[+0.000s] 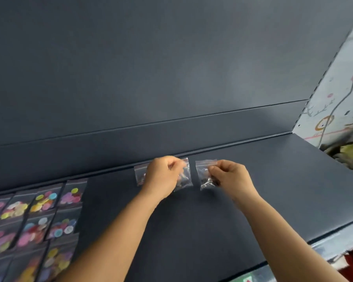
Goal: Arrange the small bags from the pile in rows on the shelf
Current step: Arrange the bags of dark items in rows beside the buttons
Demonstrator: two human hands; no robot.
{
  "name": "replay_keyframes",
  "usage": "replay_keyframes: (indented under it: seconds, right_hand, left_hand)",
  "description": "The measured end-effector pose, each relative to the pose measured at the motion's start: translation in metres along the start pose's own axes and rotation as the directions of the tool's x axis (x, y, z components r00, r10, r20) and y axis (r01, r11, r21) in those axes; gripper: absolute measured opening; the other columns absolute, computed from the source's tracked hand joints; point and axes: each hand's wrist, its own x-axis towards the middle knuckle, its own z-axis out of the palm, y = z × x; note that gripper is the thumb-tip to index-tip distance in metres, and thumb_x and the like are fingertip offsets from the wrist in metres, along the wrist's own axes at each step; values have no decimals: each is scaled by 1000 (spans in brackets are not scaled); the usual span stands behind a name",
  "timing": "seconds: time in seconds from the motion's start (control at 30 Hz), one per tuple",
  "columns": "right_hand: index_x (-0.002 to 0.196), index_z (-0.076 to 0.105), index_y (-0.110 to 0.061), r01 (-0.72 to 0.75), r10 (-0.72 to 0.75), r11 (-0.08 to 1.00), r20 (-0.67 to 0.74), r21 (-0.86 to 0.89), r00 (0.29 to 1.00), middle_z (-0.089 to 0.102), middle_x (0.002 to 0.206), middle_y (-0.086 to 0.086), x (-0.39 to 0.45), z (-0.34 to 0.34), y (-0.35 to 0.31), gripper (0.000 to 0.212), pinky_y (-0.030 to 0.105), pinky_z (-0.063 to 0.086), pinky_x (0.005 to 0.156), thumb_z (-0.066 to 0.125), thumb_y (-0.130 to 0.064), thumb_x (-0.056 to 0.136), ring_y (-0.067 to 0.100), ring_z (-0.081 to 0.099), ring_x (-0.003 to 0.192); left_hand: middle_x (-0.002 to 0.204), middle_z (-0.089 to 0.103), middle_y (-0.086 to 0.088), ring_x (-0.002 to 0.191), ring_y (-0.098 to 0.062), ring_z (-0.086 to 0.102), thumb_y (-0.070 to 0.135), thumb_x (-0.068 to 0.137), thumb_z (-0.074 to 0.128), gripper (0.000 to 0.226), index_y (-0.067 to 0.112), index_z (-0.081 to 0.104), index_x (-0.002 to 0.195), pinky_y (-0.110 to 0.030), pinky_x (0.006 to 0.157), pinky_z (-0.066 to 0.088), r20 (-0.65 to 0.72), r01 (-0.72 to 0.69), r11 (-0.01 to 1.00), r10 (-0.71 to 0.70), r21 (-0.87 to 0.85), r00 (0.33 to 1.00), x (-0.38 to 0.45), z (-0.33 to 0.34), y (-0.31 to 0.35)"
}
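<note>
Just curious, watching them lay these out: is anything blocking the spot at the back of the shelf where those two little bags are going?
Nothing visible. The left hand and right hand each pinch a bag right at the shelf's back edge. A third bag lies just left, beside them rather than in their way.

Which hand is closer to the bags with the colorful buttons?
Left. The left hand is beside the colorful button bags, with dark shelf between them, holding a small clear bag. The right hand is farther off, beyond the left, pinching another bag.
</note>
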Motion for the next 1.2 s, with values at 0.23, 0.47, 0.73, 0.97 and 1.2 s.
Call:
replay_keyframes:
  seconds: [0.23, 0.47, 0.73, 0.97, 1.2]
  right_hand:
    - [76, 66, -16, 37, -35, 998, 40, -53, 999, 69, 65, -2, 41, 8, 11, 11, 30, 47, 62, 61, -14, 85, 12, 54, 54]
    - [129, 52, -16, 135, -121, 934, 62, -332, 991, 62, 115, 2, 56, 9, 14, 41, 25, 41, 85, 59, -20, 89, 20, 57, 104]
    - [106, 69, -22, 484, -373, 680, 309, -551, 875, 62, 112, -1, 43, 0, 29, 23, 31, 43, 88, 57, -14, 89, 24, 52, 106]
    - [99, 72, -21, 519, -419, 673, 308, -527, 854, 67, 103, -4, 49, 11, 26, 21, 21, 37, 83, 57, -10, 89, 20, 55, 99]
    - [102, 72, -21, 512, -420, 689, 294, -513, 859, 66, 107, -2, 54, 20, 21, 22, 23, 40, 84, 56, -10, 90, 22, 54, 103]
  left_hand:
    - [73, 69, -1, 73, -21, 63, 20, 90, 55, 19, 14, 70, 80, -33, 66, 50, -87, -34, 966, 58, 257, 995, 21, 32, 4]
    - [128, 54, -2, 118, -23, 41, 24, 96, 50, 37, 17, 52, 132, -33, 96, 37, -111, -85, 821, 177, 565, 978, 34, 40, -2]
    - [100, 71, -1, 95, -20, 68, 14, 46, 92, 51, 13, 75, 94, -30, 78, 55, 130, -325, 566, 357, 758, 925, -10, 59, -31]
    - [85, 69, 5, 78, -15, 67, 18, 44, 92, 42, 17, 75, 82, -24, 67, 55, 107, -307, 557, 362, 772, 926, -3, 57, -27]
    - [89, 67, 2, 78, -19, 66, 6, 55, 86, 36, 12, 73, 88, -30, 65, 54, 93, -226, 549, 259, 804, 961, 6, 52, -30]
